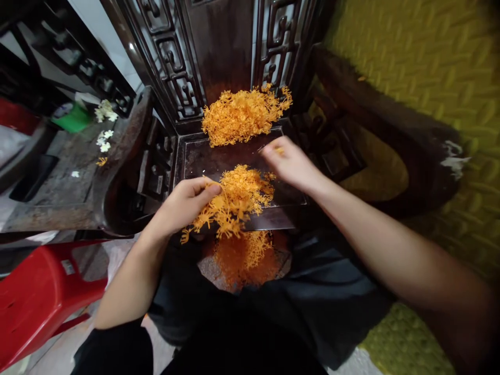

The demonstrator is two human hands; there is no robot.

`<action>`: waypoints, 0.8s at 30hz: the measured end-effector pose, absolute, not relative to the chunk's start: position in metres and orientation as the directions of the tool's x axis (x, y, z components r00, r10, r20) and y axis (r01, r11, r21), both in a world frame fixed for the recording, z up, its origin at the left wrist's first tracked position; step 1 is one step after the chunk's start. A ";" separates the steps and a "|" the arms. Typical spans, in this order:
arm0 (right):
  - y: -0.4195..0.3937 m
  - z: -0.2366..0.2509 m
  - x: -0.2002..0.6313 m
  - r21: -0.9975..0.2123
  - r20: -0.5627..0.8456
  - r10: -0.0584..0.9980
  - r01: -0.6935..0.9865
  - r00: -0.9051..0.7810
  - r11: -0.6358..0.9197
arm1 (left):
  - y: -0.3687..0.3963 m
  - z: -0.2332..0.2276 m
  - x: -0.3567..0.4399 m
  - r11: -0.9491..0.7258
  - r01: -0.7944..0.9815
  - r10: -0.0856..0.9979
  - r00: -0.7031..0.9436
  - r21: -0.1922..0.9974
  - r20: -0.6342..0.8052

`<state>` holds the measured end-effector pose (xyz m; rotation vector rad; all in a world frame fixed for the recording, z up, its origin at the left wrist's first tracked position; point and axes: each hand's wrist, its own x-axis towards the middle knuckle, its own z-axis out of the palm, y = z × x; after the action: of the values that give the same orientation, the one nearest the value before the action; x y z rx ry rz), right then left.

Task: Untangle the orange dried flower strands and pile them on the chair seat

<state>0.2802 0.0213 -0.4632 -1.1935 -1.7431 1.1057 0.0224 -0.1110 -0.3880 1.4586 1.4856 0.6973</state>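
Orange sprigs [230,211]: left hand [192,200] pinches some; right hand [287,160] curls round a scrap [279,150].

Right hand [288,162] — blurred, orange bit [279,150] within mostly hidden, red seat [33,302] — cut off

Between the rear flower heap [244,117] and the nearer flower cluster [248,187], a strip of chair seat [201,158] leaves room to pass — the right hand [287,159] fills its right end. Carved backrest [222,47], left armrest [113,182] and right armrest [414,135] block three sides.
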 end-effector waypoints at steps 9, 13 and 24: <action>0.005 -0.473 0.239 -0.605 0.163 0.736 0.523 -0.657 0.601 | -0.100 -0.398 0.021 0.357 -0.176 0.933 0.029 0.917 -0.357; -0.013 -0.439 0.243 -0.845 0.353 0.805 0.206 -0.477 0.493 | -0.099 -0.402 0.020 0.330 -0.256 0.941 0.017 0.909 -0.337; -0.026 -0.426 0.243 -0.993 0.020 0.933 -0.118 -0.360 -0.024 | -0.111 -0.397 0.018 0.099 0.271 0.935 0.303 0.957 -0.182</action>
<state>0.2430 -0.0258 -0.4259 -0.9215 -1.3773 1.5303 0.0177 -0.1106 -0.3971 1.4187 1.1990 0.7265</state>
